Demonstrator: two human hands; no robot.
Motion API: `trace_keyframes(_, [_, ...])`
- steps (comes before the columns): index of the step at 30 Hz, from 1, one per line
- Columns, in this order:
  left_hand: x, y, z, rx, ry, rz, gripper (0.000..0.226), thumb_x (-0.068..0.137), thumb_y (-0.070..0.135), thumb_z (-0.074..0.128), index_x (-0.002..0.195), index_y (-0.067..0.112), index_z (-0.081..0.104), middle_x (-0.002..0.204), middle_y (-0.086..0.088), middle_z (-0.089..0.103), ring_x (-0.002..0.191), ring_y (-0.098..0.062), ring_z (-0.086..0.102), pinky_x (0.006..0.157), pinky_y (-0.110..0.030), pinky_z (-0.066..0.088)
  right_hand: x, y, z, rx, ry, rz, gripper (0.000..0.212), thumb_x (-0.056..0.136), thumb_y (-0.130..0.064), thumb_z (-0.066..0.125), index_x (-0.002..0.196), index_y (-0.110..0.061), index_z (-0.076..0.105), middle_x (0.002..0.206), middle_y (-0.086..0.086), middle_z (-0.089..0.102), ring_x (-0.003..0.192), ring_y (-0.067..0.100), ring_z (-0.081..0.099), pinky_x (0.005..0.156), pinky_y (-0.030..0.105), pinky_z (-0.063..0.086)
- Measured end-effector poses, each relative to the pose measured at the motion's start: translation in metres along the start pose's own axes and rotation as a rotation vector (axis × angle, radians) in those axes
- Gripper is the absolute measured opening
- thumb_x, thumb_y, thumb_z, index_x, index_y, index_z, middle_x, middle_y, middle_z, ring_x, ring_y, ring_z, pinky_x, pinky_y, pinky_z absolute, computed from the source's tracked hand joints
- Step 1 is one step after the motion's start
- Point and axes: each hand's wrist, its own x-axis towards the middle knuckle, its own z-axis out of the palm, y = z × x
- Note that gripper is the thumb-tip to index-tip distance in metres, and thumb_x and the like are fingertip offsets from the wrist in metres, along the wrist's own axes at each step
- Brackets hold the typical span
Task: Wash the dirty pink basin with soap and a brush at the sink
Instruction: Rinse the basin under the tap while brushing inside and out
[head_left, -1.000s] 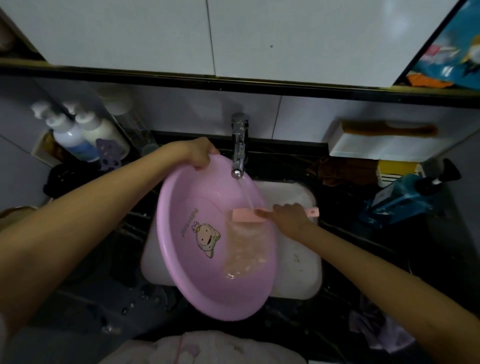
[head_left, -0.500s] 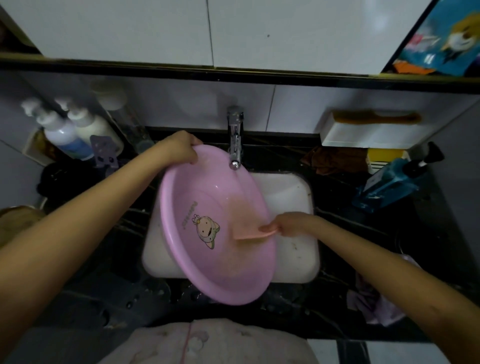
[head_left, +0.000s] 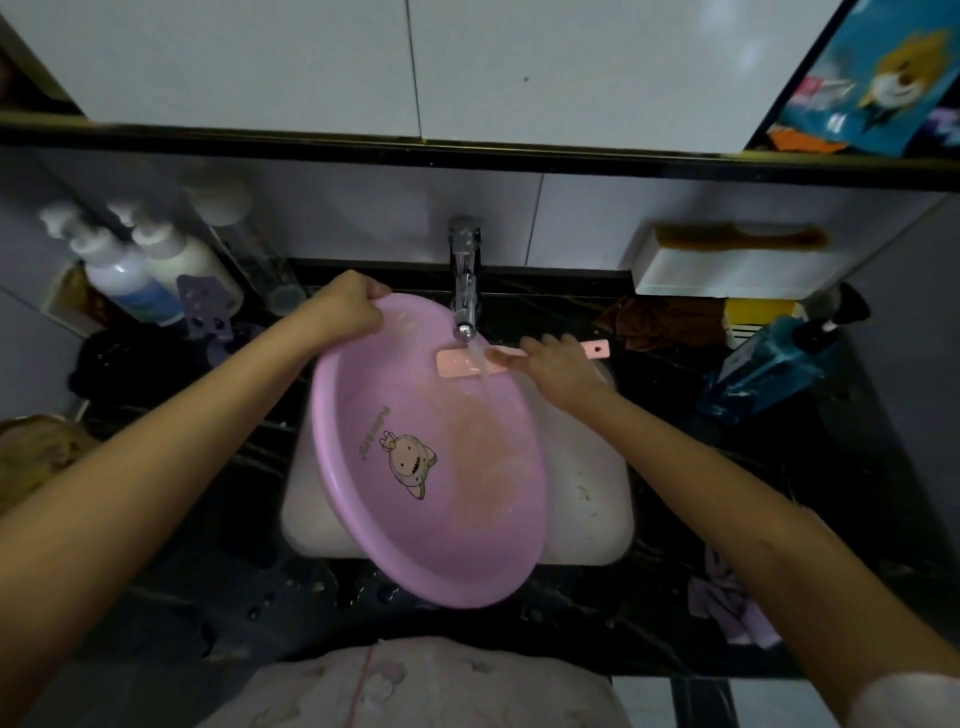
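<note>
A pink basin (head_left: 415, 545) with a cartoon print on its bottom leans tilted over the white sink (head_left: 597, 509). My left hand (head_left: 348, 306) grips its far rim. My right hand (head_left: 561, 366) holds a pink brush (head_left: 462, 362) by the handle, with the brush head under the running water from the chrome tap (head_left: 465, 280). The stream runs off the brush into the right side of the basin, where the surface looks wet and filmy.
Pump bottles (head_left: 124, 270) stand at the back left on the dark counter. A blue pump bottle (head_left: 769, 358), a brown cloth (head_left: 660, 322) and a white shelf box (head_left: 727, 270) are at the right. A lilac cloth (head_left: 727, 603) lies at the front right.
My right hand lifted the brush from the basin's inner wall up to the tap stream. My left hand kept hold of the rim while the basin shifted slightly.
</note>
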Motion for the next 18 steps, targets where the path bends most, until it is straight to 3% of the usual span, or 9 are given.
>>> trace_keyframes(3, [-0.001, 0.000, 0.001, -0.010, 0.006, 0.013, 0.045, 0.072, -0.010, 0.051, 0.109, 0.008, 0.069, 0.096, -0.014, 0.069, 0.091, -0.026, 0.064, 0.079, -0.029, 0.049, -0.022, -0.008, 0.025, 0.042, -0.143, 0.046, 0.049, 0.102, -0.031, 0.029, 0.148, -0.042, 0.015, 0.124, 0.011, 0.049, 0.104, 0.031, 0.055, 0.090, 0.039, 0.043])
trace_keyframes(6, [-0.001, 0.001, 0.000, -0.019, 0.029, 0.016, 0.044, 0.072, -0.009, 0.051, 0.109, 0.008, 0.069, 0.093, -0.012, 0.068, 0.089, -0.025, 0.063, 0.076, -0.027, 0.046, -0.051, -0.020, 0.038, 0.235, -0.273, 0.123, 0.044, 0.101, -0.046, 0.027, 0.139, -0.028, 0.039, 0.121, 0.009, 0.054, 0.106, 0.028, 0.055, 0.086, 0.035, 0.042])
trace_keyframes(11, [-0.001, 0.002, 0.002, -0.043, 0.039, 0.010, 0.043, 0.074, -0.010, 0.051, 0.111, 0.006, 0.068, 0.098, -0.014, 0.067, 0.094, -0.028, 0.062, 0.078, -0.027, 0.044, -0.086, -0.047, 0.046, 0.301, -0.546, 0.062, 0.045, 0.103, -0.034, 0.027, 0.148, -0.027, 0.025, 0.142, 0.010, 0.042, 0.122, 0.027, 0.049, 0.093, 0.031, 0.040])
trace_keyframes(14, [-0.002, 0.002, 0.003, -0.048, 0.042, 0.019, 0.042, 0.074, -0.010, 0.051, 0.109, 0.005, 0.068, 0.101, -0.016, 0.067, 0.093, -0.027, 0.062, 0.079, -0.027, 0.044, -0.097, -0.066, 0.044, 0.410, -0.701, 0.012, 0.047, 0.103, -0.021, 0.028, 0.149, -0.030, 0.023, 0.147, 0.009, 0.037, 0.126, 0.029, 0.046, 0.102, 0.035, 0.041])
trace_keyframes(16, [-0.003, 0.002, 0.002, -0.064, 0.043, 0.018, 0.040, 0.074, -0.010, 0.051, 0.107, 0.004, 0.069, 0.098, -0.016, 0.067, 0.088, -0.023, 0.060, 0.077, -0.026, 0.043, -0.105, -0.079, 0.033, 0.522, -0.758, -0.037, 0.045, 0.102, -0.018, 0.030, 0.146, -0.026, 0.032, 0.133, 0.012, 0.051, 0.105, 0.031, 0.059, 0.090, 0.038, 0.050])
trace_keyframes(18, [-0.005, 0.000, 0.001, -0.084, 0.041, 0.017, 0.039, 0.074, -0.011, 0.050, 0.106, 0.003, 0.069, 0.093, -0.014, 0.066, 0.085, -0.022, 0.059, 0.077, -0.026, 0.044, -0.111, -0.091, 0.018, 0.642, -0.768, -0.060, 0.047, 0.099, -0.017, 0.033, 0.145, -0.023, 0.034, 0.110, 0.008, 0.057, 0.077, 0.027, 0.059, 0.064, 0.032, 0.051])
